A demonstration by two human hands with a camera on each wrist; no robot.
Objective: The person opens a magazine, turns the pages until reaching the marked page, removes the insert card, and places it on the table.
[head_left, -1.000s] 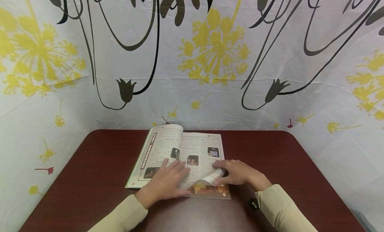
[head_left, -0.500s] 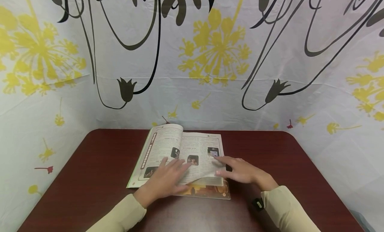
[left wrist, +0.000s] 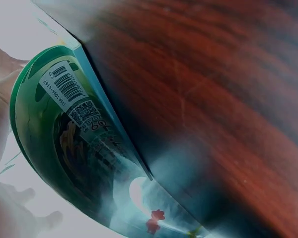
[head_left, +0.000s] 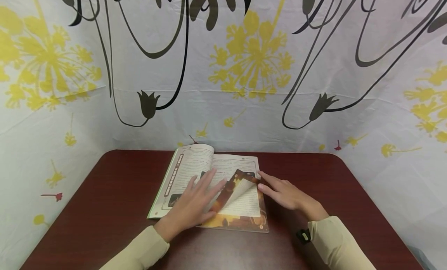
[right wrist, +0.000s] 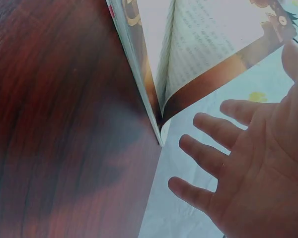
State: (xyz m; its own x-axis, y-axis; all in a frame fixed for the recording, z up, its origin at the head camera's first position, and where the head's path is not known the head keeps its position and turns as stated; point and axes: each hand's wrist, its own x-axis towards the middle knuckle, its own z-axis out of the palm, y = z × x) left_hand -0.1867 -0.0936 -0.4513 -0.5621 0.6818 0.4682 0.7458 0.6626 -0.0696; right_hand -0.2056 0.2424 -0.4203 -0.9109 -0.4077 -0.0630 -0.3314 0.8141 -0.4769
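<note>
An open magazine (head_left: pixel 192 161) lies on the table, with printed text and small photos. My left hand (head_left: pixel 192 204) rests on its lower middle, fingers spread. Beside the right edge is my right hand (head_left: pixel 290 194), its fingertips at the corner of a raised page (head_left: pixel 241 194). That page curls up toward the left, uncovering a page with a brown-orange border. In the right wrist view, the fingers (right wrist: pixel 203 153) are straight and apart, and the thumb is at the page corner. The left wrist view has the green outer cover (left wrist: pixel 39 114) with a barcode label (left wrist: pixel 64 84), bowed above the table.
A dark red wooden table (head_left: pixel 115 192) carries the magazine near its middle. Behind it hangs a white cloth (head_left: pixel 258 126) with yellow and dark flower prints. A dark band (head_left: pixel 303 236) is on the right wrist, below the sleeve.
The lower right corner of the page has lifted and folded up and left, baring more of the bordered page beneath. The right hand has shifted slightly right; the left fingers have spread wider.
</note>
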